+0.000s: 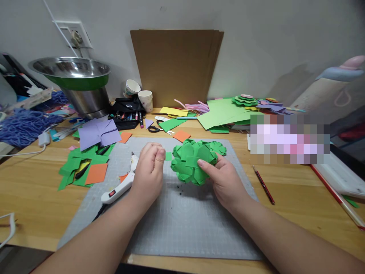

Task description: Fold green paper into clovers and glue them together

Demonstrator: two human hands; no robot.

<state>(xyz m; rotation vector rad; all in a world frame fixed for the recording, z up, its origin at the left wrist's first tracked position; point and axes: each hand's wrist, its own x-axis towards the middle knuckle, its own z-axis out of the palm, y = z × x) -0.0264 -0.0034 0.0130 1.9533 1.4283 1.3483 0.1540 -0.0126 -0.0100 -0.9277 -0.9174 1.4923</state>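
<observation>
My right hand (pixel 226 177) grips a round green folded-paper flower (pixel 192 161) by its right side, the thumb on its front. The flower is held above a grey cutting mat (pixel 182 224). To its left, my left hand (pixel 149 171) is closed in a fist, and whatever it may hold is hidden. A small green paper square (pixel 168 156) shows just beside that fist. Partly behind my left hand and wrist lies a white hot glue gun (pixel 118 190). Another green paper piece (pixel 219 147) with a ruffled edge rests behind the flower.
Green paper scraps (pixel 70 163) and a purple folded paper (pixel 99 133) lie on the left. Scissors (pixel 155 129), a black pencil case (pixel 125 118) and paper cups (pixel 145 99) stand behind the mat. A pencil (pixel 264 185) lies right. Brown boards (pixel 176 68) lean on the wall.
</observation>
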